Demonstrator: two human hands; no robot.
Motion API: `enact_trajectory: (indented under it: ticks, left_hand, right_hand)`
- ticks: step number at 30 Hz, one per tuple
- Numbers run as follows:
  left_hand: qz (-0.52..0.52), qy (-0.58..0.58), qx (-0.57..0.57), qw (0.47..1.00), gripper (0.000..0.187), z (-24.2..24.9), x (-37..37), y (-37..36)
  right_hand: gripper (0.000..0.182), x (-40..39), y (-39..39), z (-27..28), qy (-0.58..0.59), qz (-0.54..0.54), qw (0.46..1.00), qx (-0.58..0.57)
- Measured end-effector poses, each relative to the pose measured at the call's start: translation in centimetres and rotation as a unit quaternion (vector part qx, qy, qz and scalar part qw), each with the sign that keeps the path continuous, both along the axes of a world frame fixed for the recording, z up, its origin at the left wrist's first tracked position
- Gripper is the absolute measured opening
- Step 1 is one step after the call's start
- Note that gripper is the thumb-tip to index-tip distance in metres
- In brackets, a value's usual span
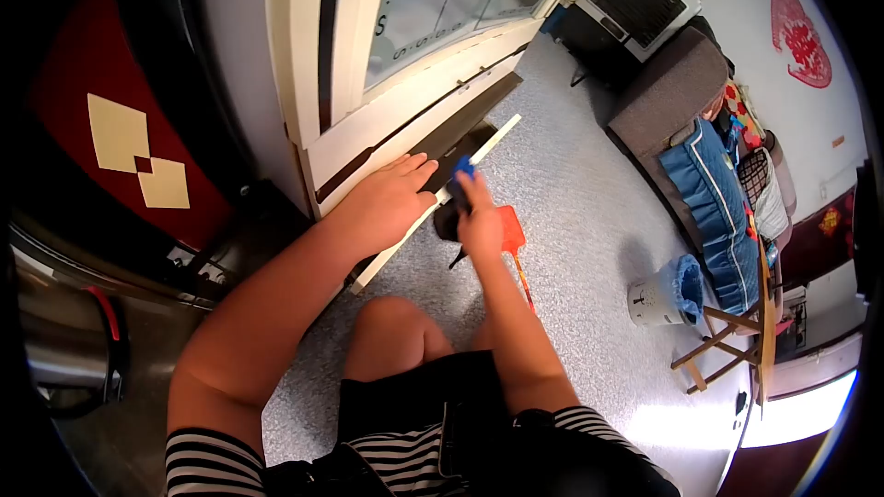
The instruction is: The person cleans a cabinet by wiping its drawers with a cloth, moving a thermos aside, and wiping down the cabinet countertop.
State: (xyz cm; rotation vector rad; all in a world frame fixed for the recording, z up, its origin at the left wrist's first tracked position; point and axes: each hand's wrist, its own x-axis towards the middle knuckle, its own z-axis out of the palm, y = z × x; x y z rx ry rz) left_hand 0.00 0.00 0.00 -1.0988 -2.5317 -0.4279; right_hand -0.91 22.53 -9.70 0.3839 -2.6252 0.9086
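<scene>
A long, narrow pale strip (389,258) runs diagonally in front of the low cabinet (405,133). My left hand (391,198) lies over it near its middle, fingers stretched toward the cabinet and thumb along the strip. Just beyond, my right hand (479,218) has its fingers closed around a small blue and dark object (463,168), held right at the strip; its kind I cannot tell. Below my right hand, a red fly swatter (512,230) with a patterned handle lies on the floor. A dark object (447,224) sits beside it, partly covered by that hand.
Speckled grey floor (580,184) spreads to the right. A white bin (656,302) with a blue liner stands near a wooden folding stand (732,331). Behind are a sofa (668,92) and an air cooler (645,0). A metal pot-like container (69,340) is at the left.
</scene>
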Motion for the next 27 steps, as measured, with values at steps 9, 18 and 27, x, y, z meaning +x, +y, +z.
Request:
enact_trajectory:
  ticks: [9, 18, 27]
  left_hand:
    - [-0.003, 0.000, 0.004, 1.000, 0.020, 0.6, 0.8, -0.3]
    - [0.005, 0.002, 0.027, 1.000, 0.023, 1.4, 0.8, 0.1]
    - [0.009, -0.008, 0.051, 0.999, 0.021, 1.6, 0.7, 0.5]
  right_hand:
    - [0.083, 8.7, -2.8, 1.8, -0.056, 0.066, 0.996, -0.021]
    - [0.060, -7.8, 4.5, 0.0, 0.002, -0.105, 0.994, 0.007]
    - [0.053, -20.4, 10.0, 1.0, -0.048, -0.196, 0.979, 0.023]
